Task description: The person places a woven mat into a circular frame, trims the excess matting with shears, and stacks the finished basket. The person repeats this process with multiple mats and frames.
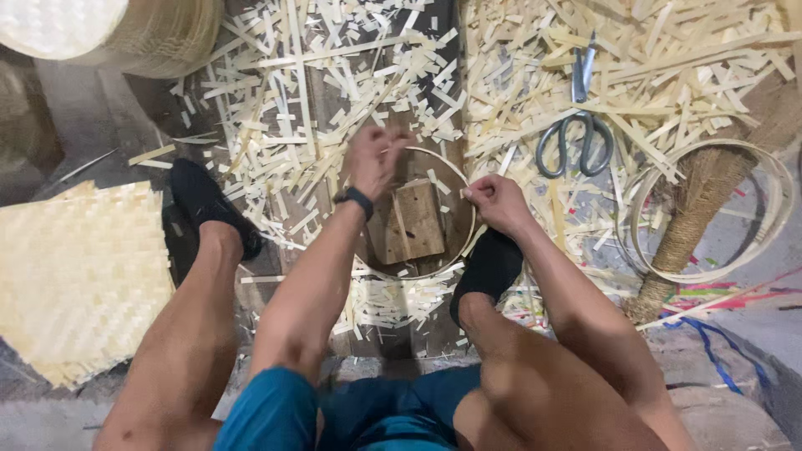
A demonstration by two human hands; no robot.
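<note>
I sit with my legs apart over a floor strewn with bamboo strips. A thin bamboo hoop (464, 242) stands between my feet, around a small wooden block (415, 219). My left hand (373, 159), with a dark band on the wrist, pinches the hoop's far rim. At the hoop's right side my right hand (494, 199) grips the rim with closed fingers. Black shoes (205, 205) are on both feet.
Grey scissors (576, 138) lie on the strips at upper right. Several bamboo hoops (710, 271) ring a rope-wrapped post (697, 221) on the right. A woven bamboo mat (79, 276) lies left, a woven basket (134, 33) at top left. Coloured cords (718, 355) trail at lower right.
</note>
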